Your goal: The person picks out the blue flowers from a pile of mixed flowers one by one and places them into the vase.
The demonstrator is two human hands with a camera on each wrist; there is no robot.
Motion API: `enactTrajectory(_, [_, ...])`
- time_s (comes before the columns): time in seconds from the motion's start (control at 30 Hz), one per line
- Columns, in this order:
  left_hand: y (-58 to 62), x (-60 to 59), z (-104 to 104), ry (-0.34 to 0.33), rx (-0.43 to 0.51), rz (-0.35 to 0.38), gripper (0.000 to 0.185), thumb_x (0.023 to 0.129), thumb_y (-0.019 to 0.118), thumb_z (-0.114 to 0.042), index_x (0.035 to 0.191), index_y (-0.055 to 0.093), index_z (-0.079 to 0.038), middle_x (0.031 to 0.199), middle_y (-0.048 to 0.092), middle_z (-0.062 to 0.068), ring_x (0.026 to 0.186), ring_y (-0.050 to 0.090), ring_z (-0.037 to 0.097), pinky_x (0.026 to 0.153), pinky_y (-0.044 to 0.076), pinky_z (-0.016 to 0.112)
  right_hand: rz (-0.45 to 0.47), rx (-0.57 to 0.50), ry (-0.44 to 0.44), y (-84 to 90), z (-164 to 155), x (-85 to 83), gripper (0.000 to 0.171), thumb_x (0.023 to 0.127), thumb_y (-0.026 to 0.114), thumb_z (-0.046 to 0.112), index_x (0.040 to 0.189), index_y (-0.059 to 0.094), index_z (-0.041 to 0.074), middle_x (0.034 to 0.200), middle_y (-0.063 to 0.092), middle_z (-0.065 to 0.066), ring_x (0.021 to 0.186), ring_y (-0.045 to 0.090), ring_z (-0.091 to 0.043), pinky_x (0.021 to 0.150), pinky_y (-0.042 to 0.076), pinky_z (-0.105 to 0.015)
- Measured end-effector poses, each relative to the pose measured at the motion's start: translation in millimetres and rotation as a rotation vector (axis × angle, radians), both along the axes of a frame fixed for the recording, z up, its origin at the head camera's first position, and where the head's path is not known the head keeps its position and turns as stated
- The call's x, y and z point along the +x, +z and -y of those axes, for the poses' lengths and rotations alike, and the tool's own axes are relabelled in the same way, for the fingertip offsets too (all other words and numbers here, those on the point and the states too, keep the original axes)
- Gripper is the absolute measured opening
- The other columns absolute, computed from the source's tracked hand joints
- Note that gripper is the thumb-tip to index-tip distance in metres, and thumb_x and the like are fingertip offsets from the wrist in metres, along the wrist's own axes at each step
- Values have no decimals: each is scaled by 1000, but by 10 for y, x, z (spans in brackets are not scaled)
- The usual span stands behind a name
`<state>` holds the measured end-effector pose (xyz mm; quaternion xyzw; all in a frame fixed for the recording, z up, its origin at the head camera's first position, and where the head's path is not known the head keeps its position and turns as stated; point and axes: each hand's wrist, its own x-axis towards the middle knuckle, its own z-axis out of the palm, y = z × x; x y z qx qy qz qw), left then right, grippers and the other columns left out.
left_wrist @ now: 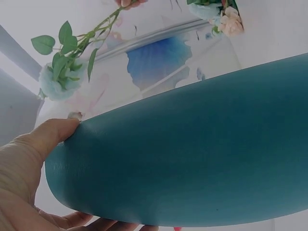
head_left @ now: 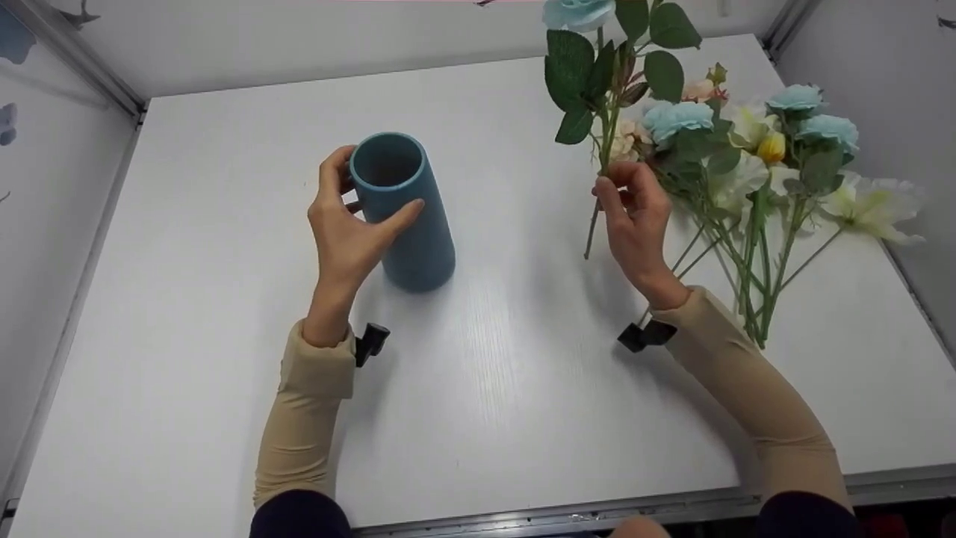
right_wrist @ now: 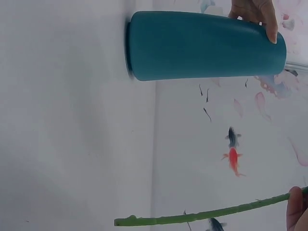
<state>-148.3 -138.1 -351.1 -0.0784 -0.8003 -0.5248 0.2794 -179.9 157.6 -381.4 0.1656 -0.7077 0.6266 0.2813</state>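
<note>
A tall teal vase point(head_left: 420, 239) stands upright on the white table, its mouth facing up. My left hand point(head_left: 347, 232) holds it near the rim, thumb on the near side and fingers round the far left side. In the left wrist view the vase point(left_wrist: 183, 154) fills most of the picture. My right hand point(head_left: 635, 217) pinches the stem of a light blue artificial rose point(head_left: 579, 13) with dark green leaves. The rose is held upright, apart from the vase and to its right. Its bare green stem point(right_wrist: 202, 215) points down below the fingers in the right wrist view.
On the right of the table point(head_left: 493, 418) lies a pile of artificial flowers, including blue roses point(head_left: 829, 131), a white lily point(head_left: 870, 205) and peach blooms, their green stems point(head_left: 758, 276) pointing toward me. Walls with printed fish point(right_wrist: 233, 159) enclose the back and sides.
</note>
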Motion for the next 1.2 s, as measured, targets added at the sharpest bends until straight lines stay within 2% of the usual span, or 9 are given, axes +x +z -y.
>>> enactTrajectory(0.2, [-11, 3, -7, -3, -2, -22, 73, 69, 81, -20, 127, 45, 6, 115, 59, 16, 100, 57, 23, 75, 50, 41, -21, -4, 27, 115, 68, 78, 4, 88, 51, -14, 91, 54, -13, 80, 54, 4, 70, 55, -7, 60, 44, -23])
enactTrajectory(0.47, [-18, -11, -42, -21, -1, -15, 74, 69, 81, -21, 128, 45, 5, 116, 58, 15, 101, 56, 22, 76, 50, 40, -39, 1, 23, 38, 58, 19, 6, 88, 50, -15, 94, 52, -15, 81, 54, 3, 70, 55, -11, 59, 45, -22])
enactTrajectory(0.7, [-10, -9, -58, -35, -2, -7, 75, 70, 81, -21, 129, 43, 5, 119, 57, 14, 104, 56, 22, 78, 50, 41, 8, -23, 22, 108, 91, 68, 11, 88, 52, -12, 98, 54, -12, 82, 56, 2, 72, 56, -16, 62, 47, -23])
enactTrajectory(0.9, [31, 20, -76, -21, -23, 13, 80, 70, 82, -23, 132, 41, 6, 126, 53, 15, 114, 51, 21, 91, 42, 38, 0, -49, 19, -3, 43, -14, 10, 87, 53, -12, 98, 55, -11, 82, 55, 3, 72, 56, -14, 63, 46, -23])
enactTrajectory(0.97, [48, 31, -96, 11, 5, -55, 76, 70, 81, -20, 130, 42, 8, 127, 52, 17, 118, 48, 22, 97, 37, 36, -27, -50, 18, -23, 41, -30, 10, 87, 54, -12, 97, 55, -11, 82, 56, 3, 72, 57, -14, 64, 46, -23])
enactTrajectory(1.07, [89, 40, -140, 78, 80, -273, 55, 73, 76, -9, 119, 51, 11, 121, 54, 20, 117, 49, 25, 101, 35, 35, -68, -46, 23, -24, 45, -34, 9, 86, 55, -12, 95, 54, -12, 82, 56, 2, 73, 58, -14, 65, 46, -23])
enactTrajectory(1.13, [132, 56, -182, 105, 122, -432, 36, 75, 70, 0, 107, 58, 12, 109, 59, 21, 108, 52, 27, 96, 38, 35, -84, -43, 30, -12, 51, -29, 9, 86, 55, -12, 95, 54, -12, 82, 56, 2, 73, 58, -14, 66, 47, -23])
enactTrajectory(1.2, [183, 88, -239, 100, 150, -537, 21, 76, 64, 8, 96, 61, 10, 97, 61, 20, 96, 56, 25, 87, 43, 33, -90, -45, 36, 8, 59, -20, 9, 86, 55, -12, 95, 55, -11, 83, 56, 1, 73, 58, -15, 67, 47, -23])
